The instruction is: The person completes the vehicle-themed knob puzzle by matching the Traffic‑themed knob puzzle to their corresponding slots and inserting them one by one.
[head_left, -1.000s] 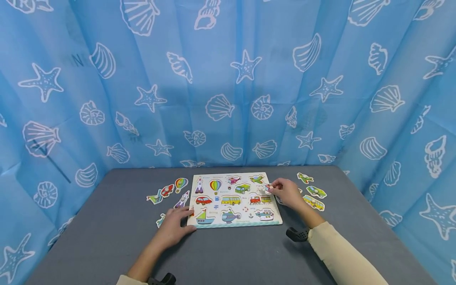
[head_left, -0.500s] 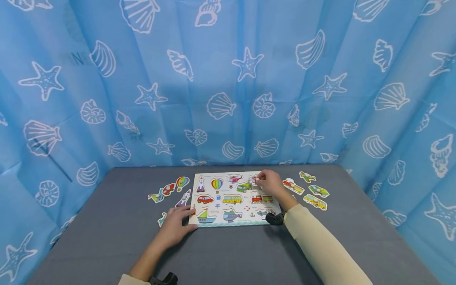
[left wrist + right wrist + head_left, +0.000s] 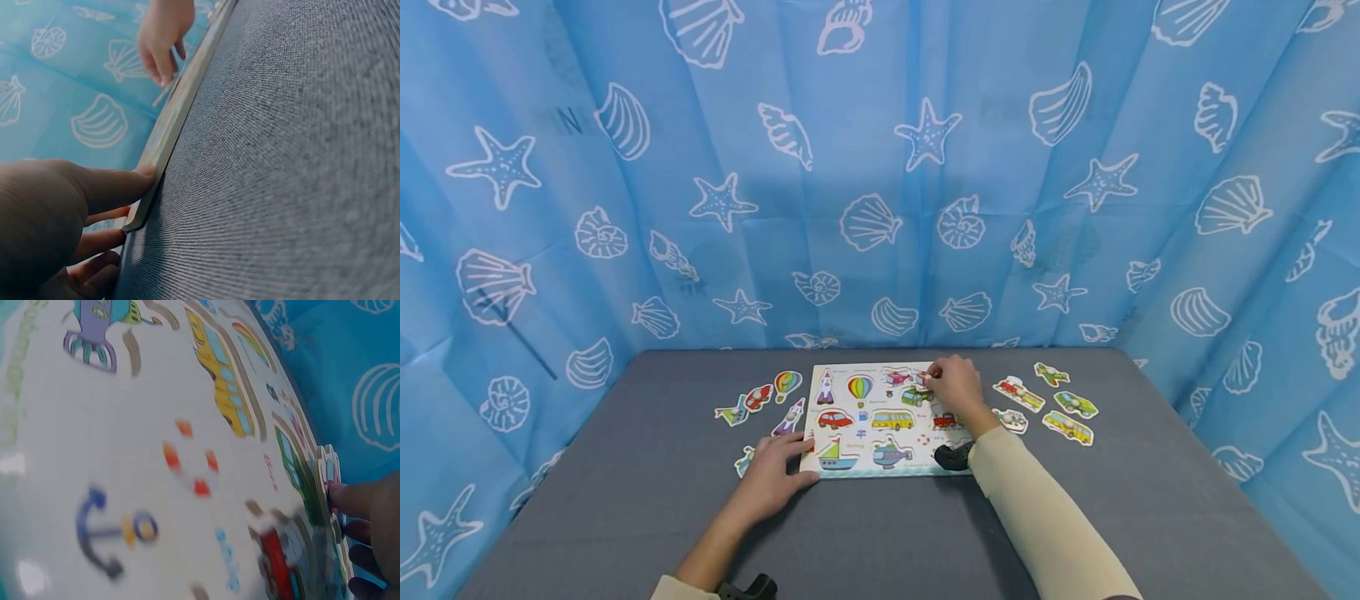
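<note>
A white wooden puzzle board [image 3: 850,437] printed with vehicles lies flat on the table. My left hand [image 3: 771,475] holds its near left corner. In the left wrist view the thumb [image 3: 128,187] lies along the front edge, while the other fingers go round the corner, partly hidden. My right hand [image 3: 958,387] reaches over the board's far right part and pinches a puzzle piece [image 3: 329,465] by its small pink knob. That piece is tilted up beside the printed helicopter [image 3: 895,377]; its picture is mostly hidden. The right wrist covers part of the train print.
Right of the board lie loose pieces: a train [image 3: 1018,393], a green plane [image 3: 1051,374], a green truck [image 3: 1076,405], a yellow bus [image 3: 1067,427] and another piece [image 3: 1011,420]. Left are a balloon [image 3: 787,385], a red car [image 3: 758,397], a sailboat [image 3: 732,412] and a rocket [image 3: 789,417].
My right hand has moved left across the board's far side with the pinched piece, from the right edge towards the helicopter print. The left hand has stayed at the corner.
</note>
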A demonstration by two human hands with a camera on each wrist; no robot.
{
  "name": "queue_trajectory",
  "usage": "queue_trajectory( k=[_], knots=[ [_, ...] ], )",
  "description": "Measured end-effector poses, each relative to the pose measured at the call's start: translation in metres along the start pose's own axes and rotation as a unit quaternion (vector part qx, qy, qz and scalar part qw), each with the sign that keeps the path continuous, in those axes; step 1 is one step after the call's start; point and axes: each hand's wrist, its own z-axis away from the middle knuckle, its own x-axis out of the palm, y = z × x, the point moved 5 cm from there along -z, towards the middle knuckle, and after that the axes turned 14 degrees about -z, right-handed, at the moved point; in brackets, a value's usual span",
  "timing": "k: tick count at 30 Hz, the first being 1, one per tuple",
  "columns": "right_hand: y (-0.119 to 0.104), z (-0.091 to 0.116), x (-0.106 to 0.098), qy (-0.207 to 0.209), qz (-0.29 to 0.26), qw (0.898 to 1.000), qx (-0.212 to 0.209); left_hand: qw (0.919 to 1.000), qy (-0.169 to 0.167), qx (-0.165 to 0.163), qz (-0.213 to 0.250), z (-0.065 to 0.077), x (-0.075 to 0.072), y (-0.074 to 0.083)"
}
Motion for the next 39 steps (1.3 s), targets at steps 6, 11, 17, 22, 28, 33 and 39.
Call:
queue_trajectory(
  k=[6,11,17,22,28,33,39],
  knots=[
    [-0.008,-0.004,0.014,-0.01,0.011,1.0,0.003,1.0,0.0,-0.001,0.002,0.0,0.001,-0.002],
    [-0.01,-0.008,0.019,-0.006,0.034,0.999,-0.004,1.0,-0.003,-0.004,0.002,-0.001,0.002,-0.001],
    [-0.011,-0.009,0.022,0.004,0.017,1.0,-0.005,1.0,-0.003,0.003,0.008,-0.002,0.001,0.003],
    [-0.015,-0.009,0.029,0.021,0.013,1.0,-0.009,1.0,0.001,0.004,0.006,-0.001,0.0,0.003],
    [-0.019,-0.008,0.039,0.049,0.001,0.999,-0.018,0.9999,-0.005,-0.002,0.009,0.0,0.0,0.001],
    [-0.025,-0.008,0.043,0.065,-0.002,0.998,-0.017,0.9999,-0.011,-0.008,0.008,0.001,-0.001,0.0],
    [-0.026,-0.007,0.045,0.058,0.012,0.998,0.001,0.9999,-0.014,-0.006,0.007,-0.001,0.0,0.001]
  ],
)
